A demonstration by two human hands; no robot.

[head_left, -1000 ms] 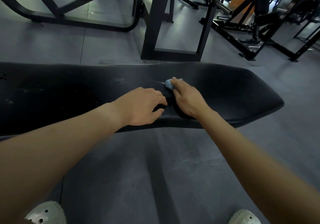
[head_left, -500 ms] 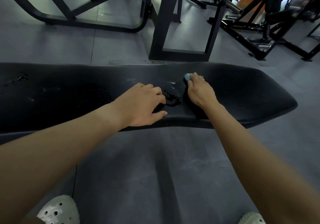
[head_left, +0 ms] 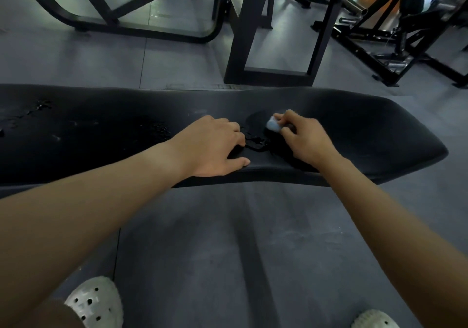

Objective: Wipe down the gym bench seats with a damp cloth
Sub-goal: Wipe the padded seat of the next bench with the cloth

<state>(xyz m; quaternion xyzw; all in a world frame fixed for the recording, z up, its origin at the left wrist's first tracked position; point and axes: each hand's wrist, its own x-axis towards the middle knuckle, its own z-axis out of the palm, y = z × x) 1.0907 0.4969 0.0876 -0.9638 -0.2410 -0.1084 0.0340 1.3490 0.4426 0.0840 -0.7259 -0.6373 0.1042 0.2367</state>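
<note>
Looking down through the head view, the long black padded bench seat [head_left: 367, 130] runs left to right across the frame, its rounded end at the right. The small pale-blue bunched cloth [head_left: 273, 126] sits on the pad about midway between the near and far edges, a little right of the middle of the visible length. The right hand [head_left: 307, 143] grips it, fingertips curled and pinched round the wad so that only its left side shows. The left hand [head_left: 214, 148] rests on the pad just beside it, to the left. Its fingers are loosely bent and hold nothing, and its thumb lies along the near edge. Between the two hands lies a dark wet patch [head_left: 254, 141], and glistening droplets [head_left: 157, 129] speckle the pad towards the left end. From the cloth towards the rounded right end, the surface looks dull and probably dry. The next stroke would probably follow the seat's long axis towards that end, which the right hand is nearer. White perforated clogs [head_left: 95, 302] stand on the grey rubber floor [head_left: 202, 239] below, and black steel machine frames [head_left: 273, 36] rise beyond the far edge.
</note>
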